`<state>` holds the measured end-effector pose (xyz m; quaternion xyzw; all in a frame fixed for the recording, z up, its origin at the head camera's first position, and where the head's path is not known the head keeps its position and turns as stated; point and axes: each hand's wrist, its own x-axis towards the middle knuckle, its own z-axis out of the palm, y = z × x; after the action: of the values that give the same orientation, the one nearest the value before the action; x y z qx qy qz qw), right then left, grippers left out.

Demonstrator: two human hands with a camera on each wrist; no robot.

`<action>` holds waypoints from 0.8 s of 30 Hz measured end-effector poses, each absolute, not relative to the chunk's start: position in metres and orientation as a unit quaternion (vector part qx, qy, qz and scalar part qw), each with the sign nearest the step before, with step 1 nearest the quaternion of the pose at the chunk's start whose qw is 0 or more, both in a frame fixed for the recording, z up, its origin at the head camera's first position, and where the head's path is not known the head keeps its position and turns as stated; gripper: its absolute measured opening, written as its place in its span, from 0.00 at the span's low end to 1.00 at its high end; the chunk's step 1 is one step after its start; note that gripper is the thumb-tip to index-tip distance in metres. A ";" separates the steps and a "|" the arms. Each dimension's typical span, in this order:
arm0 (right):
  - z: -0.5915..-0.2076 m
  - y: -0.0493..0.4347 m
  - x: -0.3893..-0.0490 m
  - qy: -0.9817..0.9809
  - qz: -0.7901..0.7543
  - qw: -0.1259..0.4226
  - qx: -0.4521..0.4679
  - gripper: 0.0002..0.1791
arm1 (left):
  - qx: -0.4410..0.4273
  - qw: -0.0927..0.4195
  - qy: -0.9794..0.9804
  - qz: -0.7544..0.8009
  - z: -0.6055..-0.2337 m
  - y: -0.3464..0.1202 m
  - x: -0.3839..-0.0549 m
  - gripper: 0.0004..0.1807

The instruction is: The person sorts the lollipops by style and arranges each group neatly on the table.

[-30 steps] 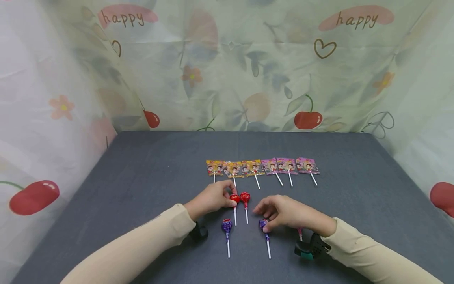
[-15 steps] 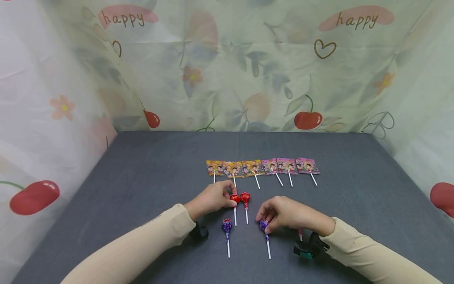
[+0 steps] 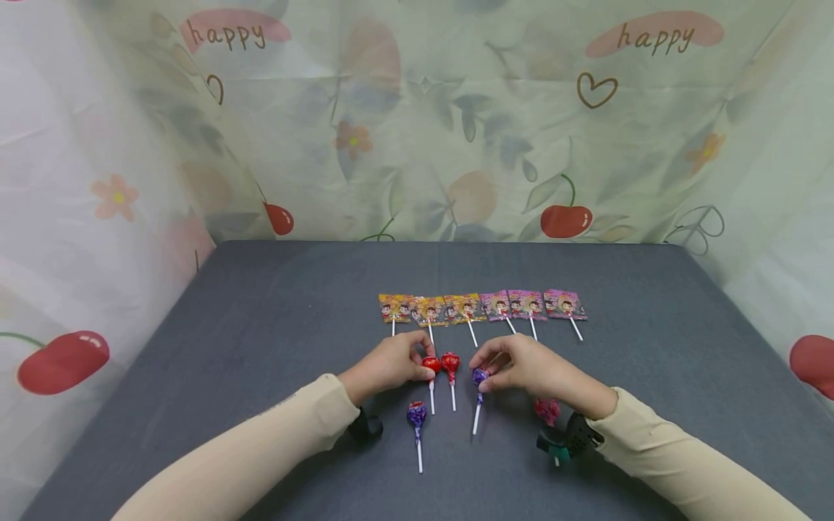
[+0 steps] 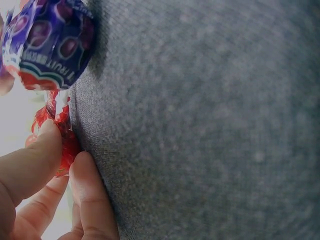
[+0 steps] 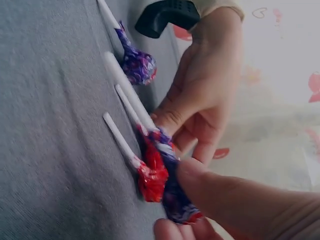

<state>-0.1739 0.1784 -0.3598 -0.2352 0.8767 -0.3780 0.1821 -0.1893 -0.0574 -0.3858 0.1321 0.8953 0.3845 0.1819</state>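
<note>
My left hand [image 3: 394,362] pinches the head of a red lollipop [image 3: 431,364] between thumb and fingers; its white stick points toward me. Just right of it lies a second red lollipop [image 3: 450,363]. My right hand [image 3: 531,369] pinches a purple lollipop [image 3: 480,378] by its wrapped head, the stick hanging toward me. Another purple lollipop [image 3: 417,414] lies nearer me, and looms large as a purple wrapper [image 4: 47,45] in the left wrist view. In the right wrist view the held purple lollipop [image 5: 175,192] overlaps the red ones.
Three yellow-wrapped lollipops [image 3: 465,307] and three pink-purple packets [image 3: 526,305] form a row farther back on the dark table [image 3: 293,289]. A pink lollipop [image 3: 547,411] lies under my right wrist, partly hidden. Patterned curtains [image 3: 423,145] enclose the table.
My right hand has closed on the purple lollipop and carried it away from me and slightly left, beside the red ones. The pink lollipop's head has come into view. My left hand stays put.
</note>
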 end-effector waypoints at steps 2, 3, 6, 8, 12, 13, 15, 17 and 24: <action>-0.359 0.178 -0.177 0.886 -0.375 0.162 -0.220 0.14 | 0.131 0.183 0.895 0.385 -0.386 -0.057 -0.190 0.11; -0.359 0.178 -0.179 0.890 -0.374 0.152 -0.213 0.14 | 0.130 0.186 0.895 0.384 -0.386 -0.057 -0.190 0.11; -0.360 0.176 -0.185 0.894 -0.378 0.128 -0.205 0.16 | 0.126 0.191 0.895 0.384 -0.386 -0.057 -0.191 0.11; -0.362 0.176 -0.189 0.896 -0.380 0.118 -0.198 0.16 | 0.127 0.191 0.895 0.382 -0.385 -0.058 -0.191 0.11; -0.366 0.173 -0.197 0.904 -0.368 0.115 -0.187 0.15 | 0.126 0.192 0.894 0.384 -0.384 -0.058 -0.190 0.11; -0.367 0.172 -0.198 0.905 -0.364 0.116 -0.186 0.14 | 0.127 0.192 0.894 0.383 -0.385 -0.058 -0.190 0.11; -0.370 0.171 -0.201 0.906 -0.360 0.120 -0.188 0.13 | 0.126 0.193 0.895 0.383 -0.384 -0.058 -0.190 0.11; -0.373 0.170 -0.204 0.904 -0.360 0.125 -0.194 0.13 | 0.125 0.195 0.895 0.382 -0.383 -0.058 -0.189 0.10; -0.379 0.165 -0.210 0.898 -0.356 0.149 -0.211 0.13 | 0.126 0.194 0.896 0.379 -0.383 -0.058 -0.190 0.11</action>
<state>-0.2098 0.1653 -0.3787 -0.2107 0.8980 -0.3565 0.1485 -0.1901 -0.0576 -0.3835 0.1261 0.8961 0.3790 0.1936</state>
